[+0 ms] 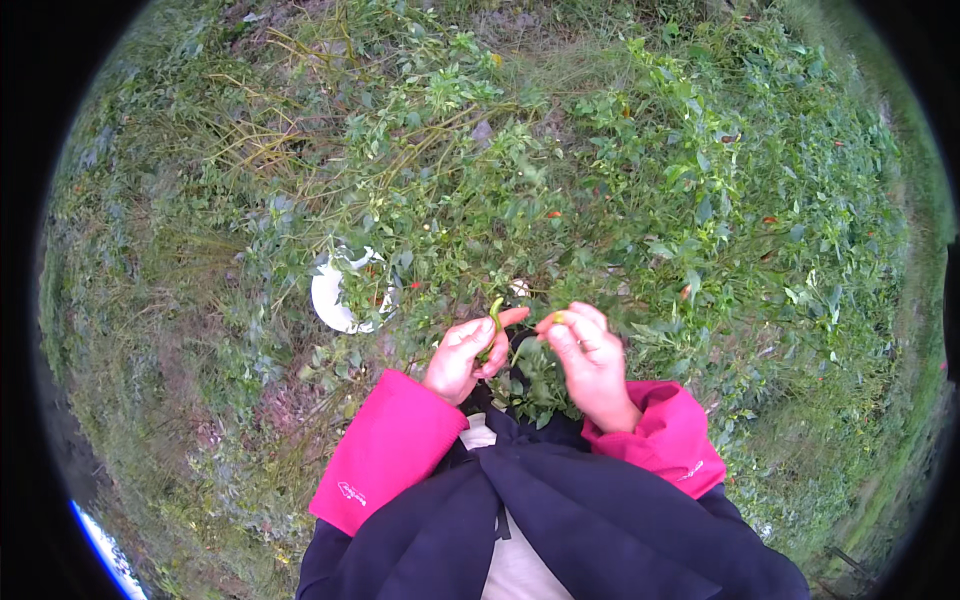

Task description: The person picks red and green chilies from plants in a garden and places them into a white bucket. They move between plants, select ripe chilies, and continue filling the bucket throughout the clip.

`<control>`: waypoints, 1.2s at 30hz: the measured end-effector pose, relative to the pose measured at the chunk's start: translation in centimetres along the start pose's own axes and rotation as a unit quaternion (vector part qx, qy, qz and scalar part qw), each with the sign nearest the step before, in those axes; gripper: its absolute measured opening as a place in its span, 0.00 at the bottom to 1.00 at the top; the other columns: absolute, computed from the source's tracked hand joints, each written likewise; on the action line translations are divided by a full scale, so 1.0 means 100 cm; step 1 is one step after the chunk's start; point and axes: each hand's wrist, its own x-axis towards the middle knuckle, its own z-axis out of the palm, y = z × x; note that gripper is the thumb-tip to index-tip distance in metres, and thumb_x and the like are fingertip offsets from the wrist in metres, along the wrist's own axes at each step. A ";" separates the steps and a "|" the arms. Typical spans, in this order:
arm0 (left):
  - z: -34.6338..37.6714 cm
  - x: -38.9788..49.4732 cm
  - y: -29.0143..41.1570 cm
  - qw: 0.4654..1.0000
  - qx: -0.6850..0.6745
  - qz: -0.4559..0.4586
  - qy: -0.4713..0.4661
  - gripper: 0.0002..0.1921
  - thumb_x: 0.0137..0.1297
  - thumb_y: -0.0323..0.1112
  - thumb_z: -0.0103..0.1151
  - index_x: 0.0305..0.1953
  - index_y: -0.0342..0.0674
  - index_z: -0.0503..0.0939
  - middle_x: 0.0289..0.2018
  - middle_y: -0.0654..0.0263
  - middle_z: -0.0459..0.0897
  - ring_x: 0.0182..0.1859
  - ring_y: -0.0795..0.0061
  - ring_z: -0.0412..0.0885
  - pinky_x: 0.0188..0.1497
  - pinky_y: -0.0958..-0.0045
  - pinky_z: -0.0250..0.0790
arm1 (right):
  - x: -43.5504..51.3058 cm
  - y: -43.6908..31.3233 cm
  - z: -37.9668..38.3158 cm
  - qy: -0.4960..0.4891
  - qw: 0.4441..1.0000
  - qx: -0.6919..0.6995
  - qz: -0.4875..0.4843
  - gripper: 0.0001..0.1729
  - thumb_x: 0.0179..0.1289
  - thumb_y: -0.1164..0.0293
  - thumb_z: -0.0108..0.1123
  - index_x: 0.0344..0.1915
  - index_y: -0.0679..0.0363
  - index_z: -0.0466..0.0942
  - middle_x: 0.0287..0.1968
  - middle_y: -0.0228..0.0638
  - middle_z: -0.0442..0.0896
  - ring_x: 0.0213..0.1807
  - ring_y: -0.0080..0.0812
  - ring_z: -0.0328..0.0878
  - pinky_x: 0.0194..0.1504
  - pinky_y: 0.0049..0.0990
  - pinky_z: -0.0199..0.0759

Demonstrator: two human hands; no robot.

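My left hand (474, 349) pinches a curved green chili pepper (496, 313) between thumb and fingers, its tip pointing up. Close by on the right, my right hand (589, 352) has thumb and forefinger together on a small yellow-green thing (558, 318), perhaps a pepper or its stem end; it is too small to tell. The two hands are apart, in front of my body and above leafy pepper plants (540, 382). Pink cuffs cover both wrists.
A white round container (328, 294) stands among the leaves left of my hands, partly hidden by foliage. Dense pepper plants with scattered red peppers (553, 214) surround me. Bare yellowish stems (270, 142) lean at the upper left.
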 end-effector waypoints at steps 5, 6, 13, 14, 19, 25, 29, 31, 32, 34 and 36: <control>0.011 -0.024 -0.004 0.988 0.138 0.023 0.058 0.25 0.70 0.50 0.41 0.61 0.41 0.66 0.29 0.77 0.74 0.23 0.89 0.60 0.24 0.86 0.52 | -0.012 -0.004 0.041 -0.084 0.951 0.223 0.198 0.08 0.64 0.73 0.54 0.40 0.66 0.77 0.31 0.28 0.80 0.30 0.19 0.73 0.35 0.20 0.67; 0.011 -0.029 -0.005 0.988 0.136 0.035 0.069 0.25 0.70 0.49 0.41 0.61 0.42 0.66 0.31 0.77 0.75 0.23 0.90 0.61 0.24 0.86 0.52 | -0.016 -0.005 0.046 -0.101 0.940 0.277 0.174 0.08 0.64 0.73 0.54 0.39 0.66 0.77 0.31 0.28 0.79 0.31 0.18 0.73 0.35 0.20 0.67; -0.014 -0.055 -0.003 0.986 0.126 0.053 0.091 0.19 0.68 0.44 0.49 0.55 0.41 0.74 0.26 0.80 0.74 0.22 0.91 0.61 0.23 0.88 0.54 | -0.032 -0.016 0.074 -0.101 0.956 0.206 0.180 0.08 0.60 0.72 0.57 0.34 0.67 0.76 0.29 0.32 0.79 0.31 0.22 0.73 0.35 0.21 0.66; -0.017 -0.058 -0.003 0.980 0.154 0.076 0.105 0.17 0.67 0.43 0.50 0.51 0.40 0.75 0.25 0.80 0.74 0.22 0.91 0.61 0.23 0.87 0.54 | -0.034 -0.019 0.076 -0.101 0.977 0.111 0.149 0.07 0.58 0.72 0.58 0.33 0.66 0.76 0.28 0.33 0.78 0.30 0.25 0.73 0.36 0.23 0.66; -0.034 -0.072 -0.009 0.865 0.426 0.190 0.188 0.11 0.66 0.38 0.53 0.30 0.37 0.75 0.20 0.76 0.72 0.22 0.89 0.65 0.23 0.86 0.57 | -0.041 -0.031 0.084 -0.055 0.952 -0.224 -0.201 0.07 0.46 0.74 0.62 0.28 0.63 0.76 0.25 0.39 0.74 0.30 0.39 0.71 0.41 0.34 0.64; -0.059 -0.091 -0.003 0.992 0.034 -0.114 -0.035 0.11 0.68 0.39 0.44 0.29 0.40 0.70 0.17 0.72 0.67 0.16 0.85 0.60 0.16 0.83 0.46 | -0.057 -0.039 0.080 -0.213 0.936 -0.154 -0.234 0.07 0.46 0.74 0.62 0.28 0.62 0.75 0.28 0.38 0.75 0.35 0.40 0.71 0.43 0.37 0.64; -0.059 -0.096 -0.005 0.989 0.123 -0.066 -0.049 0.07 0.67 0.35 0.45 0.34 0.40 0.72 0.21 0.72 0.71 0.20 0.87 0.64 0.19 0.85 0.51 | -0.063 -0.041 0.074 -0.072 0.937 -0.328 -0.098 0.07 0.50 0.71 0.62 0.29 0.62 0.77 0.27 0.39 0.77 0.32 0.42 0.74 0.39 0.37 0.67; -0.052 -0.088 -0.007 0.990 0.132 -0.018 -0.038 0.05 0.66 0.35 0.48 0.35 0.41 0.72 0.22 0.72 0.72 0.20 0.88 0.63 0.20 0.86 0.52 | -0.062 -0.043 0.071 -0.054 0.939 -0.330 -0.083 0.07 0.51 0.71 0.60 0.29 0.63 0.77 0.27 0.40 0.77 0.32 0.44 0.74 0.37 0.38 0.68; -0.048 -0.082 -0.007 0.976 0.219 -0.002 0.005 0.05 0.63 0.33 0.54 0.36 0.39 0.73 0.25 0.70 0.75 0.23 0.88 0.67 0.23 0.84 0.59 | -0.060 -0.045 0.070 -0.059 0.937 -0.336 -0.079 0.07 0.52 0.71 0.60 0.29 0.63 0.77 0.26 0.40 0.77 0.32 0.44 0.74 0.37 0.38 0.68; -0.036 -0.069 -0.008 0.950 0.284 0.127 0.017 0.06 0.62 0.33 0.57 0.35 0.38 0.74 0.24 0.72 0.75 0.25 0.89 0.68 0.25 0.83 0.61 | -0.054 -0.050 0.069 -0.090 0.931 -0.345 -0.078 0.07 0.52 0.71 0.59 0.30 0.62 0.77 0.26 0.41 0.76 0.31 0.45 0.75 0.35 0.38 0.69; -0.025 -0.059 -0.006 0.942 0.277 0.183 0.047 0.05 0.60 0.30 0.59 0.34 0.36 0.76 0.24 0.72 0.77 0.27 0.88 0.71 0.28 0.81 0.64 | -0.044 -0.054 0.067 -0.080 0.931 -0.343 -0.094 0.07 0.52 0.70 0.59 0.30 0.62 0.77 0.26 0.41 0.76 0.30 0.45 0.75 0.34 0.38 0.69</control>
